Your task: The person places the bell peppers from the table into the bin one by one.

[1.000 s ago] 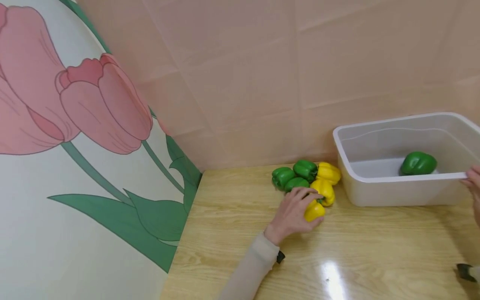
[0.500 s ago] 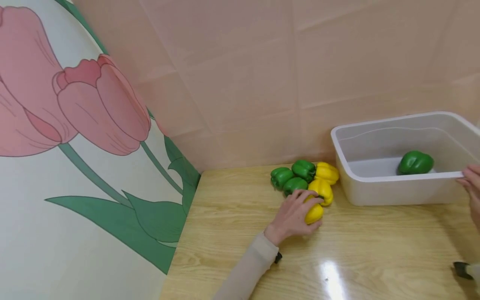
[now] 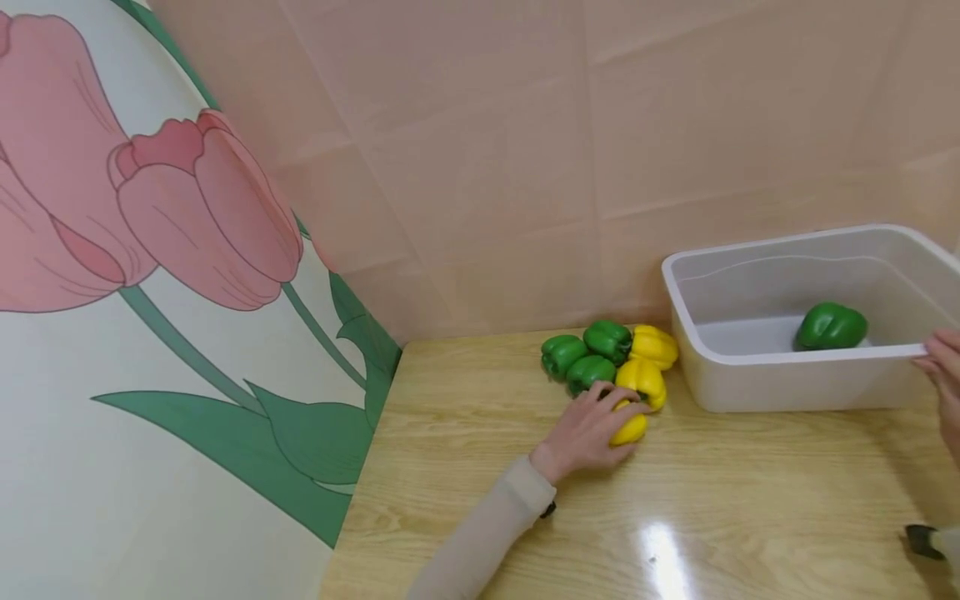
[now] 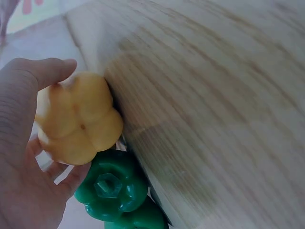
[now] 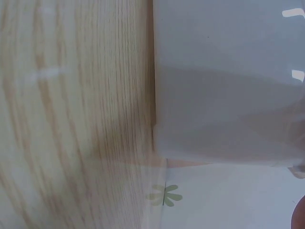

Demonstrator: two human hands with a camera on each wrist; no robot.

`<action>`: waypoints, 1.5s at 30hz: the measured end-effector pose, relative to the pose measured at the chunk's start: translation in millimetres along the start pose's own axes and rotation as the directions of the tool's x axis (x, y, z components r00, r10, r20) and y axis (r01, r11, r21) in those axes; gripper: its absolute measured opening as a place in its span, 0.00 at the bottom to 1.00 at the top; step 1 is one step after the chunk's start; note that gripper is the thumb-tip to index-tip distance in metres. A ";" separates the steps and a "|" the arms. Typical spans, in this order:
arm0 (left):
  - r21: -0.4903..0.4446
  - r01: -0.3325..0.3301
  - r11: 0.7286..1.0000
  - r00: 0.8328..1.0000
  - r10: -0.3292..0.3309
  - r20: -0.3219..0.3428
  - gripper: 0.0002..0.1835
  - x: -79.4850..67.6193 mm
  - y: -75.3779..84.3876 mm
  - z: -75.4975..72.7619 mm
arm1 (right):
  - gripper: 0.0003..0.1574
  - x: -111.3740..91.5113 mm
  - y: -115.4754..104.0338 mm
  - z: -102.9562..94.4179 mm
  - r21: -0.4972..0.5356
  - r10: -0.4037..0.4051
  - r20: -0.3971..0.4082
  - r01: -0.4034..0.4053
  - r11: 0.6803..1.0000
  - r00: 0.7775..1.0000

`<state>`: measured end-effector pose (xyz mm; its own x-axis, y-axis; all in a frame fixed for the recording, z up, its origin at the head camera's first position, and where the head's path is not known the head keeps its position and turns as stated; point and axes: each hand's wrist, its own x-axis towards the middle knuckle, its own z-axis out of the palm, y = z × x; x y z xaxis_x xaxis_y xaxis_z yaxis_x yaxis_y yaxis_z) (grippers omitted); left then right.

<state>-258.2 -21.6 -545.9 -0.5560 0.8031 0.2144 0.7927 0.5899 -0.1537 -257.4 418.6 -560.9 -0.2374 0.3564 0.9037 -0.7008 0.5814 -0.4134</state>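
In the head view my left hand (image 3: 588,429) grips a yellow bell pepper (image 3: 630,427), fingers over its far side and thumb on its near side. The left wrist view shows the lobed bottom of this pepper (image 4: 83,126) facing the camera, close by a green bell pepper (image 4: 116,186). Behind the hand lie two more yellow bell peppers (image 3: 642,382) and several green ones (image 3: 564,356). At the right edge my right hand (image 3: 947,375), partly out of view, holds the rim of a white plastic bin (image 3: 795,385). One green bell pepper (image 3: 831,326) lies inside the bin.
A wooden table (image 3: 465,467) carries everything. Close behind the peppers and bin hangs a pinkish-beige cloth (image 3: 480,167). On the left rises a wall painted with tulips (image 3: 210,208). The bin's near wall (image 5: 228,95) fills much of the right wrist view.
Over the last second my left hand and the yellow bell pepper in it have shifted slightly towards me. My right hand stays at the bin's rim, and the other peppers lie as before.
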 end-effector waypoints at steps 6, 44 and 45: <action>0.028 -0.028 0.999 1.000 0.028 0.003 0.32 0.1 0.4 4.4 | 0.37 -2.7 5.5 -6.7 -0.058 -0.012 0.034 0.014 0.998 0.999; 0.016 -0.143 0.990 0.990 0.143 -0.004 0.25 0.2 3.0 5.4 | 0.31 0.4 12.8 -18.8 -0.164 -0.101 0.106 0.118 0.979 0.989; 0.018 -0.146 0.989 0.989 0.146 -0.009 0.25 0.1 2.6 5.1 | 0.31 -0.1 13.2 -18.7 -0.151 -0.097 0.103 0.112 0.982 0.990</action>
<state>-257.4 -19.5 -551.2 -0.4317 0.8799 0.1984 0.8608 0.4676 -0.2008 -254.0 439.9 -568.6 -0.2363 0.2208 0.9462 -0.6137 0.7211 -0.3216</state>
